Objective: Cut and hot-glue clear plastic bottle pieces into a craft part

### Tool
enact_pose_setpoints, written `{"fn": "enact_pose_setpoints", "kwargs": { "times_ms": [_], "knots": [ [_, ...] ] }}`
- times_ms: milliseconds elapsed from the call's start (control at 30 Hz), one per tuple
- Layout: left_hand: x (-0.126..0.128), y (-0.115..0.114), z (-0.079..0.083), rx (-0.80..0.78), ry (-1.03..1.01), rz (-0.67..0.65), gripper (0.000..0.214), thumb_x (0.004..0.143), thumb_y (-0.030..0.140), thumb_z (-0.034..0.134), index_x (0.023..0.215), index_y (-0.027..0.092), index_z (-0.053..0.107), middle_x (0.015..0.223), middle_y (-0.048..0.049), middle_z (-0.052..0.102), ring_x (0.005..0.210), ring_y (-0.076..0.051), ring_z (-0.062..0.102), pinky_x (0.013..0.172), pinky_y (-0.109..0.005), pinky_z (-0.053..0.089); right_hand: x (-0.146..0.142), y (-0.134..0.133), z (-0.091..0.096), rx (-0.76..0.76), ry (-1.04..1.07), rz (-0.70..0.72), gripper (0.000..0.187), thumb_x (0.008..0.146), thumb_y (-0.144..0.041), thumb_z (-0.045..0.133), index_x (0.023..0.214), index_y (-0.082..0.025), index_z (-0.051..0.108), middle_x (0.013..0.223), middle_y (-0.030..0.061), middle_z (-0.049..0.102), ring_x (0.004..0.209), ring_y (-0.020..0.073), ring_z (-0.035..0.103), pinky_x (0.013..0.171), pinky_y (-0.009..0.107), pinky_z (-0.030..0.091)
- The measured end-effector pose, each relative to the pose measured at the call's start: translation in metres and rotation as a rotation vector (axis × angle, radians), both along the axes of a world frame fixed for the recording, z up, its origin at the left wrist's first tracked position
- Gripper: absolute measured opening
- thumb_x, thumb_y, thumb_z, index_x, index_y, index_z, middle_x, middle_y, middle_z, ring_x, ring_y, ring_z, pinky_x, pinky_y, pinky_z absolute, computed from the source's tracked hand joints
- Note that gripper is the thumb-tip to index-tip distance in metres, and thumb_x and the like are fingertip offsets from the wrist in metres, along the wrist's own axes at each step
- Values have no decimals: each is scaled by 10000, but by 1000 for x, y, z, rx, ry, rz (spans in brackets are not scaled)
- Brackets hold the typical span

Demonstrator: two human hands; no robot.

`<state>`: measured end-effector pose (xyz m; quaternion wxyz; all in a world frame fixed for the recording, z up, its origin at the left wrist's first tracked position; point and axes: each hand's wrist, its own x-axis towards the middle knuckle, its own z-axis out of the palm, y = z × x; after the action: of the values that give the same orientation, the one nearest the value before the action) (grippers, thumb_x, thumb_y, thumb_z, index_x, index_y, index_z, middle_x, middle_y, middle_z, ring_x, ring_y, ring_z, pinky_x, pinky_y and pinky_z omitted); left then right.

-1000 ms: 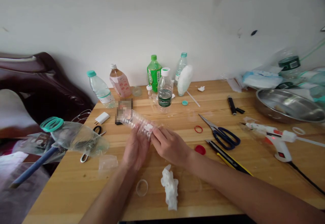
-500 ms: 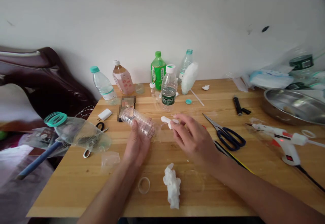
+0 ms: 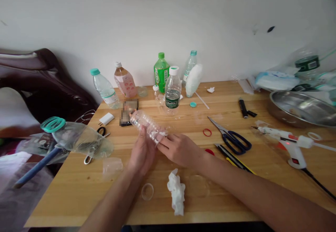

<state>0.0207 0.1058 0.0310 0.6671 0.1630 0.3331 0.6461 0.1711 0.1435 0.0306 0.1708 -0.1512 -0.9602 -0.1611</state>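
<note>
My left hand (image 3: 141, 151) is wrapped round the lower end of a clear ribbed plastic bottle (image 3: 146, 124) that lies tilted over the wooden table (image 3: 78, 190). My right hand (image 3: 180, 149) is closed at the bottle's near end, its fingertips pressing a small white piece (image 3: 163, 134) against the plastic. A crumpled white tissue (image 3: 176, 191) and a clear plastic ring (image 3: 147, 191) lie on the table just in front of my hands.
Several upright bottles (image 3: 172, 90) stand along the back wall. Blue scissors (image 3: 231, 137), a utility knife (image 3: 233, 160), a red ring (image 3: 207, 132) and a glue gun (image 3: 288, 142) lie to the right, beside a steel bowl (image 3: 301, 109). A cut bottle with a teal ring (image 3: 76, 139) overhangs the left edge.
My right hand had pulled away to the right with the white piece, and has come back to the bottle's near end. The left hand kept hold of the bottle.
</note>
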Motion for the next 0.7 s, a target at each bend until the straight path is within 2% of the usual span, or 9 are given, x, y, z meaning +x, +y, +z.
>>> {"fn": "enact_pose_setpoints", "kwargs": {
  "times_ms": [200,367,500,567,633,667,700],
  "knots": [
    [3,-1,-1,34,23,-9,376,904,499,650,969,132,703,1059,-119,743,1173,-279,647,1082,-404,455,7,-1,8,4,-129,9,215,964,-120,477,1046,-147,674,1183,121,704,703,178,636,571,329,483],
    [4,-1,3,65,24,-7,411,883,496,681,1049,120,699,1064,-130,745,1155,-284,658,1079,-425,459,18,-2,22,96,-213,65,217,910,-87,536,1058,-123,691,1135,129,709,720,189,642,567,322,489],
    [-7,3,4,55,44,105,403,950,488,578,1084,125,691,1041,-128,749,1053,-260,702,1034,-447,506,46,3,32,148,-275,137,227,893,-68,537,1035,-111,709,1162,131,711,767,197,662,597,319,502],
    [-13,5,4,34,32,145,411,983,489,506,1088,134,685,1036,-127,749,1003,-245,719,1000,-445,534,70,15,37,120,-219,142,296,915,-63,505,1136,-136,687,1237,114,697,837,201,678,648,323,518],
    [-17,7,5,3,4,148,445,999,503,448,1085,132,679,1030,-135,746,982,-240,726,974,-435,555,98,39,43,52,-80,21,466,932,-34,449,1347,-200,579,1334,81,661,926,204,690,714,324,531],
    [-17,7,5,-7,-10,142,464,1001,513,429,1081,129,676,1023,-140,745,979,-240,728,963,-429,562,112,55,45,20,16,-118,507,950,-50,435,1406,-254,527,1332,52,665,928,207,697,710,321,532],
    [-17,7,5,-11,-22,137,477,1000,522,418,1076,126,674,1015,-143,743,973,-239,729,954,-423,568,125,73,47,24,79,-220,466,976,-99,436,1419,-220,514,1259,92,697,834,234,699,657,348,524]
  ]
}}
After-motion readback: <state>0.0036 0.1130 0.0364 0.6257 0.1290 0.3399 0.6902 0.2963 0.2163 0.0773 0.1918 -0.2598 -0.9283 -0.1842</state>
